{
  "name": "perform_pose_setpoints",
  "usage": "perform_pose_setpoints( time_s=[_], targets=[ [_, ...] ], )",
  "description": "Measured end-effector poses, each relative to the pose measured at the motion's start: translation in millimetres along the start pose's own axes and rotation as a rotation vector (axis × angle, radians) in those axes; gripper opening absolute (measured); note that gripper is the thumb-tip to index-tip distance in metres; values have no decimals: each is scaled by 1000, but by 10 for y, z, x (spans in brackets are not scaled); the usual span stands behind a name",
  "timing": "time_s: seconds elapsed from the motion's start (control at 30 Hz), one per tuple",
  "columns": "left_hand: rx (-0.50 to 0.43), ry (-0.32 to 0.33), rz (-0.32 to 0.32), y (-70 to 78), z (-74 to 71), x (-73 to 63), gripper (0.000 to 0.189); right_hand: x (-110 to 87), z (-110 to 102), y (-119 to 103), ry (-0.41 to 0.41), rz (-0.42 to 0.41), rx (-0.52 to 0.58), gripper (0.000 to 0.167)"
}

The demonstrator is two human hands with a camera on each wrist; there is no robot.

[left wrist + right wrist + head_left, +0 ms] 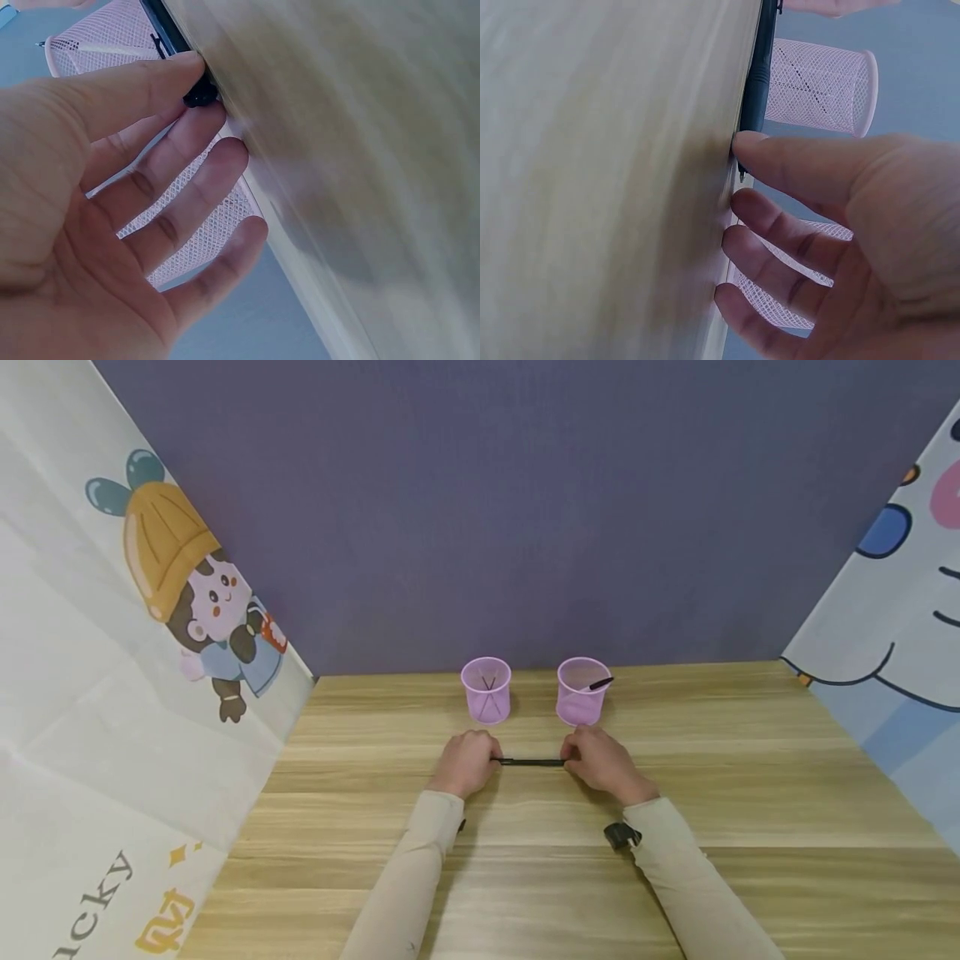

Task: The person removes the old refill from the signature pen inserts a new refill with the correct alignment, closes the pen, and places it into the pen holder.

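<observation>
Between L hand & R hand, low at desk, black pen is held crosswise; long axis L–R, each end pinched, tip nr. R hand, neither hand closer. Pink cups seen just beyond.

- A wood-grained bench ran back to a plain slate-purple backdrop.
- Near its far edge stood two pink mesh pen cups, the left one holding thin dark sticks, crossed; in the right one leaned a dark-ended pen.
- The left panel bore an orange-hatted cartoon child.
- The right panel showed blue and pink cartoon patches.
</observation>
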State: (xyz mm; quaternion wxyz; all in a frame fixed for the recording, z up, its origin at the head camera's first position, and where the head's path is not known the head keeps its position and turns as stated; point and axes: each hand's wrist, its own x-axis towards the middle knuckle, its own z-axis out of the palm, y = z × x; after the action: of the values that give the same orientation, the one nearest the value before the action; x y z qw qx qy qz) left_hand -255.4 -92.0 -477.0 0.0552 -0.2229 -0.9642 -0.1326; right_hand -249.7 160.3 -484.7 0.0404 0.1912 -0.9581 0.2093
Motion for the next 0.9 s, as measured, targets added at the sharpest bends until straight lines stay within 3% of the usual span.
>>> perform_pose_setpoints(
  time_s=[0.43, 0.67, 0.9],
  targets=[
    [-47, -14, -7, -10, -13, -3, 6, -13, -27, -3, -25, 23, 20, 9],
    [-126, 34, 0, -20, -62, 6, 7, -21, -119, -10, -17, 43, 79, 7],
    [-142, 63, 35, -34, -121, 21, 11, -19, -201, -40, 4, 9, 95, 6]
  ],
)
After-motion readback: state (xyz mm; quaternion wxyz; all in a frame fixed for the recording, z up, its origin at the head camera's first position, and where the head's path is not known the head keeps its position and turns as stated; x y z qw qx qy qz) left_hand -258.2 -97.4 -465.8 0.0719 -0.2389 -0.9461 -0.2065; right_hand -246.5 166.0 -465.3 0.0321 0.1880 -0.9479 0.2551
